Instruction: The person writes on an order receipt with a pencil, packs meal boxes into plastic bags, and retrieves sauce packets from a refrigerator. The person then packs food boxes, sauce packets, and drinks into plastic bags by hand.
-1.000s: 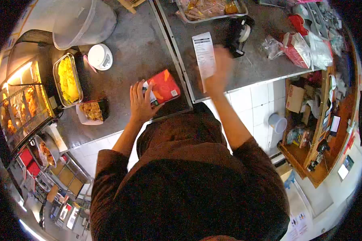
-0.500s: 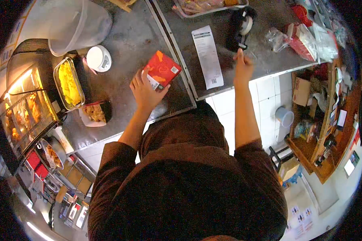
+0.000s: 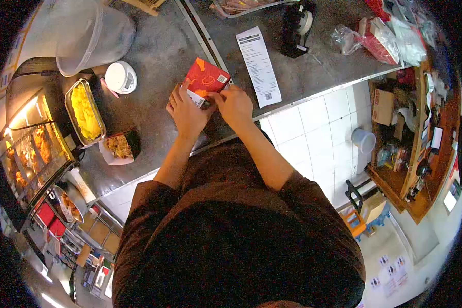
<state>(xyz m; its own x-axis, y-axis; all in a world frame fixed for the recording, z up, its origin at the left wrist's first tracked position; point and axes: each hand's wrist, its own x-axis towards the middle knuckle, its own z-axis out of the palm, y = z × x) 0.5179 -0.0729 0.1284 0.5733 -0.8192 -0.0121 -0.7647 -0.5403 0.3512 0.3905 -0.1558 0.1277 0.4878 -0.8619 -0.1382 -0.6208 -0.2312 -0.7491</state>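
Note:
A red cardboard box with orange shapes and a small printed code lies on the dark counter. My left hand is closed around its near left side, fingers resting on the top. At the near right edge of the same box is my right hand, its thumb and fingertips pinched together. Whatever lies between those fingertips is too small to make out. Right of the hands, a long printed receipt lies flat. Beyond it stands a black tape dispenser with a roll of tape.
At left are a white round scale, a glass dish of yellow food, an open food box and a large clear tub. Bagged red cartons lie at the right. A metal-edged seam crosses the counter.
My right hand has moved left from the tape dispenser to the red box. My left hand still holds the box in nearly the same place.

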